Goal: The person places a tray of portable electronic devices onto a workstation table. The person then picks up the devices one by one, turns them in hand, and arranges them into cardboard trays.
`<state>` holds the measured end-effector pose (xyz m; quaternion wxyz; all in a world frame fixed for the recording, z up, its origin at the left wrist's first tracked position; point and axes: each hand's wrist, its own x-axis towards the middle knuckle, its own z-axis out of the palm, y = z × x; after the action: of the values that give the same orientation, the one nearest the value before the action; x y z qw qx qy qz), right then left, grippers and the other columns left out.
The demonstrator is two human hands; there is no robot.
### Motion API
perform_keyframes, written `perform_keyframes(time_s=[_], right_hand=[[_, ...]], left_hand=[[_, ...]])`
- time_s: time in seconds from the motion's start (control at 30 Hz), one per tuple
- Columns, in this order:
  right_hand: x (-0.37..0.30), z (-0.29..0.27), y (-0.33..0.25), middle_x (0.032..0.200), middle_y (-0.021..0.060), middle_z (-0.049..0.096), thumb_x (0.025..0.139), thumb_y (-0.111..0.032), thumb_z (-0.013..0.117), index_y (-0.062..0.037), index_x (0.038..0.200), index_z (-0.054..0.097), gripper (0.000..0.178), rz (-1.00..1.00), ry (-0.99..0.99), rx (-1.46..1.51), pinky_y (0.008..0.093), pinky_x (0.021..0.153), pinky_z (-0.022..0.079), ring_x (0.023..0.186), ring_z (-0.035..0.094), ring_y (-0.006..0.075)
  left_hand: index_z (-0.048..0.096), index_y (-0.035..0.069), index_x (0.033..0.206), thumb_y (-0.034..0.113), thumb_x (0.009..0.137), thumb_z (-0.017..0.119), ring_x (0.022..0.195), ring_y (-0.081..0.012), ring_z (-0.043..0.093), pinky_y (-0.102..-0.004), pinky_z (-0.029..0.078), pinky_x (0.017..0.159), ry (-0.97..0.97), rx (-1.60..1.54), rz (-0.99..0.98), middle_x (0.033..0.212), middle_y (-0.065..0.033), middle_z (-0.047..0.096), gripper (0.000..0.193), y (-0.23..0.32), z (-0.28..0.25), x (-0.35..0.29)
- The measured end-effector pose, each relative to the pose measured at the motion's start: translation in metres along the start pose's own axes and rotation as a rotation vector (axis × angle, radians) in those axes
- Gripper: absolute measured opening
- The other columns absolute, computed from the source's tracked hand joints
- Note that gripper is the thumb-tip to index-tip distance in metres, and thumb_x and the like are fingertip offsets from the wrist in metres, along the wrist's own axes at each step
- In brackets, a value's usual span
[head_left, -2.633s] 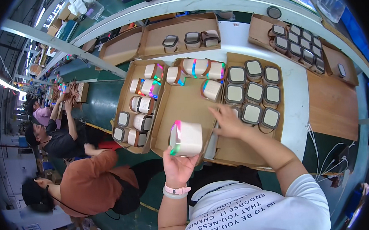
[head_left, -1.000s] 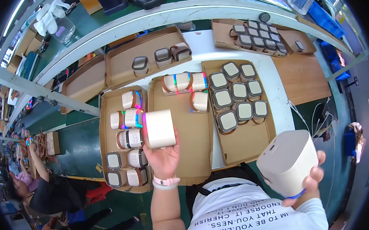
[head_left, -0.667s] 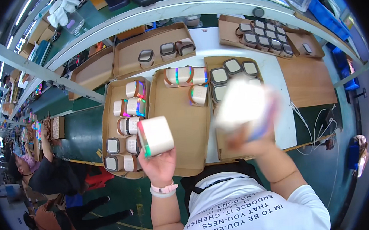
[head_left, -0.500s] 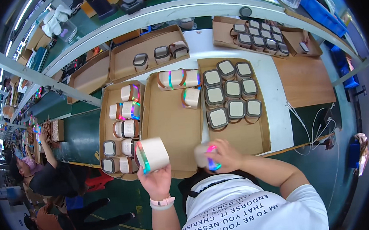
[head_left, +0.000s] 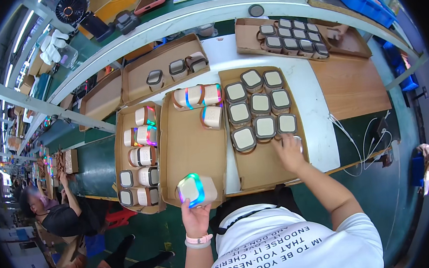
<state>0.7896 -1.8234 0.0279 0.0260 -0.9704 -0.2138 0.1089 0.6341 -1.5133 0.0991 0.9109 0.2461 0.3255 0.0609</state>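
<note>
My left hand [head_left: 196, 219] grips a cream, round-cornered, speaker-like device [head_left: 208, 189] from below, above the near end of the middle cardboard tray [head_left: 191, 150]. A glowing blue-green ring surrounds its pale square end face. My right hand [head_left: 289, 153] reaches into the right cardboard tray [head_left: 257, 173], just below the nearest row of devices. Its fingers are curled round another such device [head_left: 300, 144], of which only a pale, dark-edged sliver shows. Several devices [head_left: 260, 103] stand there, pale square faces up. More devices with lit bands [head_left: 194, 96] lie at the middle tray's far end.
A left tray [head_left: 122, 160] holds several devices, some lit. Behind are a tray with three devices [head_left: 155, 78] and one packed with several [head_left: 290, 36]. Another person's hand [head_left: 337, 33] is at the far right tray. White cables [head_left: 360, 148] lie right; a metal rail [head_left: 177, 24] crosses above.
My right hand has carried its device from in front of my body rightward into the right tray. The left hand's device has turned, bringing its pale lit end into view. The whole view has shifted slightly.
</note>
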Motion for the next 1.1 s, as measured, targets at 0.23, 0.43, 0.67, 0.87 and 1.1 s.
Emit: perform_keyframes(time_s=[0.23, 0.43, 0.67, 0.87, 1.1], right_hand=[[-0.021, -0.053, -0.117, 0.143, 0.0174, 0.018, 0.08, -0.025, 0.066, -0.0189, 0.143, -0.006, 0.095, -0.205, -0.264, 1.769, 0.0445, 0.101, 0.033, 0.129, 0.029, 0.0304], [-0.017, -0.06, -0.099, 0.131, 0.0132, 0.039, 0.071, -0.024, 0.072, -0.024, 0.139, 0.016, 0.088, 0.137, -0.018, 2.489, 0.046, 0.095, 0.041, 0.118, 0.044, 0.0307], [-0.08, -0.064, -0.052, 0.123, 0.01, 0.042, 0.057, 0.004, 0.074, -0.019, 0.136, 0.022, 0.097, 0.507, 0.032, 2.092, 0.0367, 0.092, 0.042, 0.113, 0.046, 0.0237], [-0.149, -0.141, -0.008, 0.133, 0.0107, 0.031, 0.05, -0.051, 0.081, -0.0046, 0.137, 0.026, 0.113, 0.453, 1.02, 0.701, 0.0395, 0.103, 0.028, 0.125, 0.033, 0.0243], [-0.254, -0.22, 0.012, 0.118, 0.0174, 0.044, 0.063, -0.007, 0.067, -0.01, 0.116, 0.047, 0.057, 0.396, 2.194, 0.132, 0.0466, 0.086, 0.049, 0.104, 0.051, 0.0357]], left_hand=[[0.037, 0.005, 0.128, 0.011, 0.063, 0.075, 0.109, -0.0329, 0.042, -0.041, 0.038, 0.093, -0.244, 1.293, 0.831, 0.119, -0.0179, 0.037, 0.075, -0.042, 0.053, 0.02], [0.046, 0.006, 0.122, 0.015, 0.063, 0.072, 0.109, -0.0362, 0.039, -0.0432, 0.036, 0.093, -0.793, 1.537, 0.899, 0.121, -0.0196, 0.037, 0.065, -0.047, 0.107, 0.018], [0.038, -0.001, 0.126, 0.023, 0.072, 0.069, 0.115, -0.0327, 0.043, -0.0366, 0.036, 0.097, -0.503, 1.199, 0.465, 0.12, -0.0191, 0.046, 0.066, -0.06, 0.097, 0.168], [0.047, -0.007, 0.108, 0.023, 0.07, 0.07, 0.089, -0.0344, 0.058, -0.0425, 0.046, 0.076, 0.028, 1.691, 0.898, 0.096, -0.0236, 0.058, 0.054, -0.029, 0.06, 0.305], [0.057, 0.001, 0.091, 0.0, 0.077, 0.051, 0.076, -0.0403, 0.058, -0.0453, 0.046, 0.068, -0.306, 1.726, 0.791, 0.079, -0.0217, 0.06, 0.015, -0.01, 0.064, 0.267]])
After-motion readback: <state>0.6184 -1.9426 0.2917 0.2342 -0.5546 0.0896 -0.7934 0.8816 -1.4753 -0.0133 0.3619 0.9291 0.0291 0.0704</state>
